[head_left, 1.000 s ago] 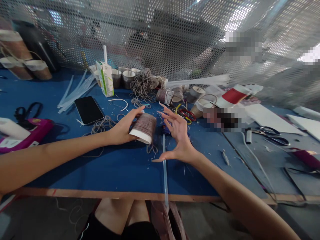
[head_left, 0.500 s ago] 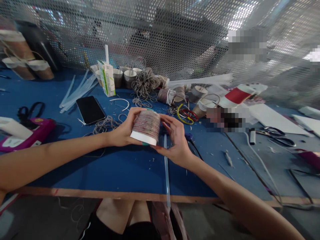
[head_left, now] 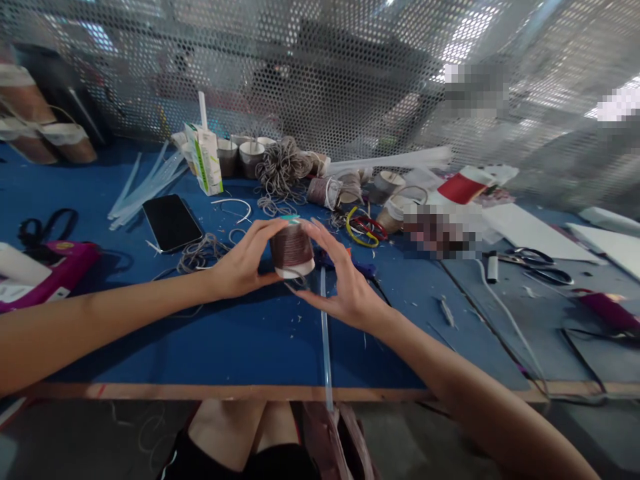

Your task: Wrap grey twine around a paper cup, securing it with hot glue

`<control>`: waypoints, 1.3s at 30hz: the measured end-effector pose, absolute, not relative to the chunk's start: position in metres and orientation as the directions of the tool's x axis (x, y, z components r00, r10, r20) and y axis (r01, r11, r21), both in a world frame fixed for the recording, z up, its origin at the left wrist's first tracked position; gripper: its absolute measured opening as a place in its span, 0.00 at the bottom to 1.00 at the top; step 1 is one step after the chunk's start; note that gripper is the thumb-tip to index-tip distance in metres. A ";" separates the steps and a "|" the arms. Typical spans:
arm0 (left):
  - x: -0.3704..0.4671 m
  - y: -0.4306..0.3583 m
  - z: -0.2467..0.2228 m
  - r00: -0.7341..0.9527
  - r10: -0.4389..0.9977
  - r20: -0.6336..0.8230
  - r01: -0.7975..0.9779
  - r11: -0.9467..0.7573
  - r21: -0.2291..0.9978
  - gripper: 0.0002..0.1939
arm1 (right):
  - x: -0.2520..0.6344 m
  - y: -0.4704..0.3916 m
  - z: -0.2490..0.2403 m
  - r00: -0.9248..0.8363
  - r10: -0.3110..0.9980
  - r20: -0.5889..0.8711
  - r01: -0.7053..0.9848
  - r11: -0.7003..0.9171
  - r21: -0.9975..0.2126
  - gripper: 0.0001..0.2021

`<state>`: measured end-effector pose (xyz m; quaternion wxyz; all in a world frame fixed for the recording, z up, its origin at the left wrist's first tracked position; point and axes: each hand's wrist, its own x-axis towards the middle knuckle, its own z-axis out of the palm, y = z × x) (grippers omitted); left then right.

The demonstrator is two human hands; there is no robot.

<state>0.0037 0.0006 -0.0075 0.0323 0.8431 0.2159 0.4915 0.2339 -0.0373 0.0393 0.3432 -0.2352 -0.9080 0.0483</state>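
Between my two hands, above the table, is a small cup wound with brownish cord (head_left: 291, 248), with a pale band along its lower edge. My left hand (head_left: 243, 263) grips it from the left, fingers over the top and thumb low. On the other side my right hand (head_left: 347, 283) curves round it, fingertips at the upper edge and thumb below. A thin loop shows at its lower end. Just behind my right hand lies a dark blue tool (head_left: 364, 268), partly covered, with a clear stick (head_left: 326, 340) running from near it past the table edge.
A phone (head_left: 173, 223) and tangled cord (head_left: 204, 252) lie left of my hands. Behind stand a drink carton (head_left: 206, 160), cord-wrapped cups (head_left: 251, 159) and a cord bundle (head_left: 284, 168). Scissors (head_left: 543, 263) rest at right. A purple device (head_left: 60, 273) sits at left. Perforated mesh (head_left: 300, 73) rises behind.
The cup has turned in my hands and now looks narrower and darker. My right hand has closed in on it from the right. The whole view has shifted slightly.
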 end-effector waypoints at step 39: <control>0.001 0.000 -0.011 0.243 0.445 0.862 0.305 -0.879 0.367 0.43 | 0.258 -0.018 0.073 -0.271 0.962 0.048 0.933 0.250 0.259 0.18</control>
